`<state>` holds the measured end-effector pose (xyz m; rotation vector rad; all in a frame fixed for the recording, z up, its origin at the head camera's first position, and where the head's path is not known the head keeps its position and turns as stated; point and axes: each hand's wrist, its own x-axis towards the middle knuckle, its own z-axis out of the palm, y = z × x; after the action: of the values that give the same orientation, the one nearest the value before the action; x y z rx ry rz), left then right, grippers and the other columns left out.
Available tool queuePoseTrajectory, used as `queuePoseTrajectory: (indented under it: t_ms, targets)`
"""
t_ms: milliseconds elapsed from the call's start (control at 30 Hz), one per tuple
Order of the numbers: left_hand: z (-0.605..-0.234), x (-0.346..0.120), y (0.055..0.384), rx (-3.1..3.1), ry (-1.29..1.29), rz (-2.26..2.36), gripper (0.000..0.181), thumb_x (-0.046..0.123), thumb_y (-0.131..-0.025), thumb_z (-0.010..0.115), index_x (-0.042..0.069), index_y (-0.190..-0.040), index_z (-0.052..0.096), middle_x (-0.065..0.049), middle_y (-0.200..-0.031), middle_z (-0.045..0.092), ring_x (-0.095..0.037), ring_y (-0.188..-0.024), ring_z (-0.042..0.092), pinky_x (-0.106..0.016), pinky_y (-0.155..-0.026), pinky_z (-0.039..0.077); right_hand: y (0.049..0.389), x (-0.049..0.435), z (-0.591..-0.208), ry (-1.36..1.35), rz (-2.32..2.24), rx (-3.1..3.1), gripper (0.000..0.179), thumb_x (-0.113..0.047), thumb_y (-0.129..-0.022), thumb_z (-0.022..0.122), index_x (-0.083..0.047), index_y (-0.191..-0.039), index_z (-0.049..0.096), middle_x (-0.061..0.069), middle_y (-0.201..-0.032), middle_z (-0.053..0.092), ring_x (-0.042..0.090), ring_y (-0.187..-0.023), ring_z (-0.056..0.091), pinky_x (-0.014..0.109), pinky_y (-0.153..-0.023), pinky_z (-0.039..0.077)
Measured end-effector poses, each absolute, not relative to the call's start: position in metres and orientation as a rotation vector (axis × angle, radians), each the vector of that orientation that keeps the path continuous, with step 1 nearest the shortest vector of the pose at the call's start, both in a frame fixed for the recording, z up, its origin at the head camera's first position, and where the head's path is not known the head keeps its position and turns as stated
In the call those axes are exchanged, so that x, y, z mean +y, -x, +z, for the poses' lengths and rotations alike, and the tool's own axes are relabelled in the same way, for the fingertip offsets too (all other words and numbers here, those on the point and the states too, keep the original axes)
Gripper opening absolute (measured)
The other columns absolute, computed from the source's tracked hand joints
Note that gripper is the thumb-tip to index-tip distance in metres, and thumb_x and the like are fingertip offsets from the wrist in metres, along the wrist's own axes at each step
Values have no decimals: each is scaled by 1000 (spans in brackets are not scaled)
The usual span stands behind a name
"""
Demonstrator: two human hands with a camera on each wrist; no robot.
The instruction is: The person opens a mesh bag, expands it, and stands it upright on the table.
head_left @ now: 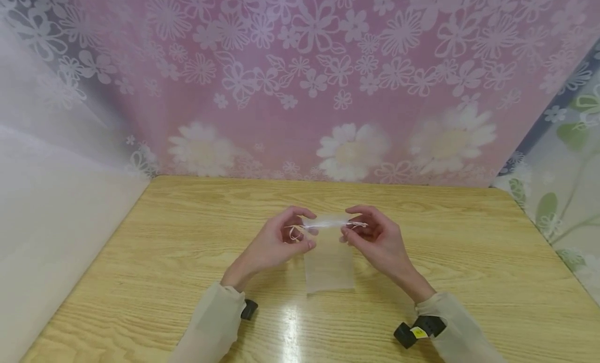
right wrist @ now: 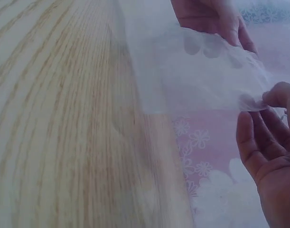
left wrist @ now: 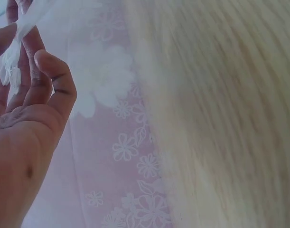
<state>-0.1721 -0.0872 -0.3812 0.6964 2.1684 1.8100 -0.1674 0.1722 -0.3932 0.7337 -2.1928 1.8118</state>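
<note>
A small translucent white drawstring pouch hangs between the two hands above the table, its top edge drawn straight across. The left hand holds the pouch's upper left corner, with a loop of thin white string beside its fingers. At the upper right corner the right hand pinches the pouch between thumb and fingers, and short string ends stick out there. In the left wrist view, gathered white material lies between the left thumb and fingers. Fingers show through the sheer pouch in the right wrist view.
A wood-grain table lies under the hands. Behind it hangs a pink curtain with white flowers; pale fabric stands at the left and leaf-patterned fabric at the right. A black device is strapped to the right wrist.
</note>
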Motion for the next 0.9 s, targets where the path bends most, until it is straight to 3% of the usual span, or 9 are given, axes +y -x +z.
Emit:
queuePoseTrajectory:
  t_ms: [367,567,900]
  targets:
    - [-380,-89,178,2143,-749,1701,30,12,-95,73,20,-123,64,-6,-108,69,-19,-84,64,-26,-68,54,171,178,-393,-970,1887,-2198,30,10,-92,68,9,-121,63,18,-93,62,20,-70,74,32,-55,59]
    - [-380,-92,182,2121,-795,1623,32,11,-94,74,10,-124,64,-7,-100,68,-18,-82,64,-27,-68,56,171,180,-392,-881,1953,-2278,24,9,-92,68,6,-116,64,4,-98,66,18,-72,75,34,-57,61]
    - [-378,-93,184,2110,-807,1561,19,8,-94,72,5,-112,67,-3,-96,67,-16,-80,61,-24,-68,53,173,187,-386,-932,2001,-2548,23,0,-95,70,4,-117,66,25,-108,68,18,-88,77,36,-68,63]
